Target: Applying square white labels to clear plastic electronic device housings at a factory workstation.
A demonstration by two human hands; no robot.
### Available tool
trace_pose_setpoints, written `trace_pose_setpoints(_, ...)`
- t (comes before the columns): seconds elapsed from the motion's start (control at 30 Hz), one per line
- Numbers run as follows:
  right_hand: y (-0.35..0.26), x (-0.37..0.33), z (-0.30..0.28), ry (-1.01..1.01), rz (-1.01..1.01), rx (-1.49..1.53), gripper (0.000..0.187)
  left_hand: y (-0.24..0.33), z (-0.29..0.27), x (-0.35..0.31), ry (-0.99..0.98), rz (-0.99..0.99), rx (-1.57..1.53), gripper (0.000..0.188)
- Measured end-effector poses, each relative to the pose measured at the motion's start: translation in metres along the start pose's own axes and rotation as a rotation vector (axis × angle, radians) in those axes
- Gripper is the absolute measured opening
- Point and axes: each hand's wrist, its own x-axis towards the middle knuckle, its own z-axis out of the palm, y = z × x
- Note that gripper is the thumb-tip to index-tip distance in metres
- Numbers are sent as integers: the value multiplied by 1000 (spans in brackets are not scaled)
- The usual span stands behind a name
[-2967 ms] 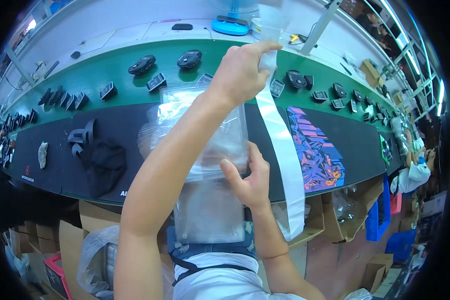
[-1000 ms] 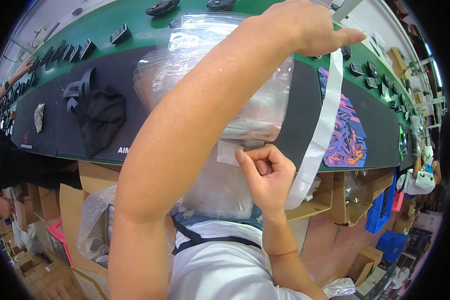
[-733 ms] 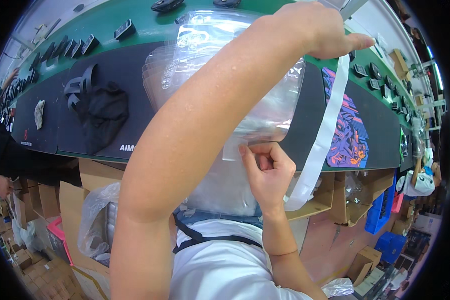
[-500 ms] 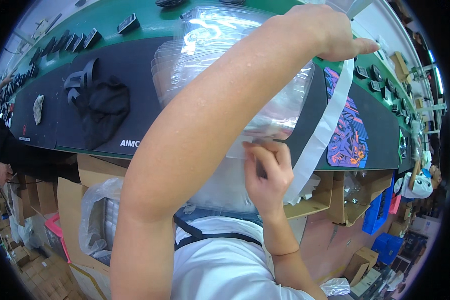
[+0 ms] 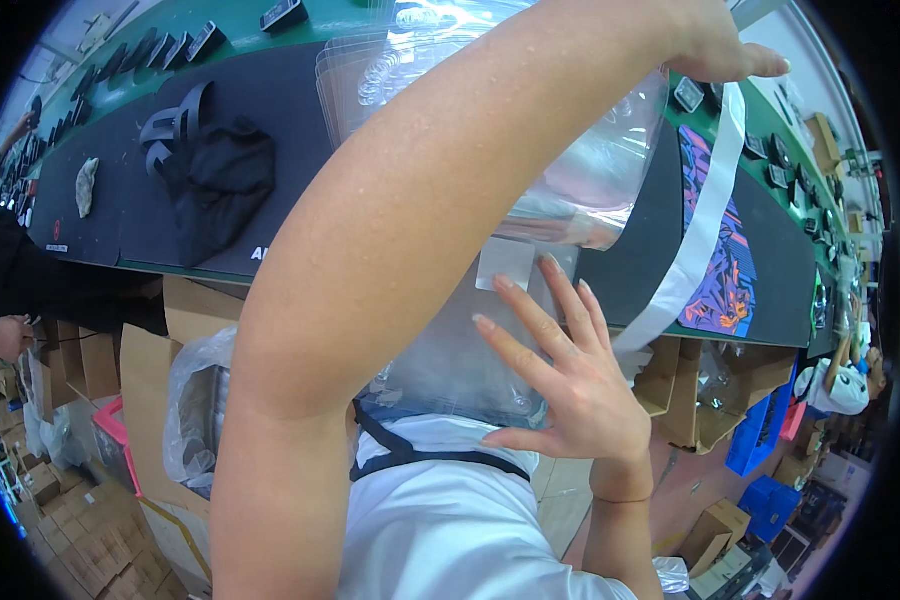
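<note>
My left arm crosses the view to the upper right, where my left hand (image 5: 715, 45) is closed at the top of a long white label strip (image 5: 692, 240). Its thumb sticks out; its other fingers are mostly hidden. The strip hangs in a curve down past the table edge. My right hand (image 5: 580, 375) is open, fingers spread, over a translucent plastic bag (image 5: 440, 360) at my waist. Its fingertips lie close to a small white label (image 5: 504, 265) on that bag. Beyond it, partly behind my left forearm, a stack of clear plastic bags (image 5: 595, 180) covers the table.
A black cloth bag (image 5: 220, 185) lies on the dark mat (image 5: 300, 90), left of the stack. A colourful patterned mat (image 5: 715, 270) is at right. Cardboard boxes (image 5: 145, 400) stand below the table edge. Another person's hand (image 5: 5, 338) shows at far left.
My right hand has gone from a pinch at the bag's upper part to spread fingers, and the white label now shows there. The whole view has shifted slightly; my left hand keeps its place.
</note>
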Motion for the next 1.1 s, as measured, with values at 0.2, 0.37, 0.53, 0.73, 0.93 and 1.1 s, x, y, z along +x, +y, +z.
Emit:
trace_pose_setpoints(0.2, 15, 0, -12, 121, -66, 204, 71, -7, 6, 7, -7, 25, -4, 78)
trace_pose_setpoints(0.37, 9, 18, 5, 836, 119, 226, 83, -20, 19, 28, 143, 202, 84, 75)
trace_pose_setpoints(0.53, 32, 56, 18, 886, 81, 659, 125, -31, 22, 33, 102, 143, -30, 74)
trace_pose_setpoints(0.73, 48, 79, 9, 934, 127, 779, 115, -4, 10, 18, -16, -46, 58, 89)
trace_pose_setpoints(0.93, 76, 70, 19, 823, 237, 258, 70, 89, -3, -50, -182, 65, 345, 61)
trace_pose_setpoints(1.1, 52, 102, 33, 1224, 325, 591, 39, 113, 0, -69, -120, 297, 434, 58)
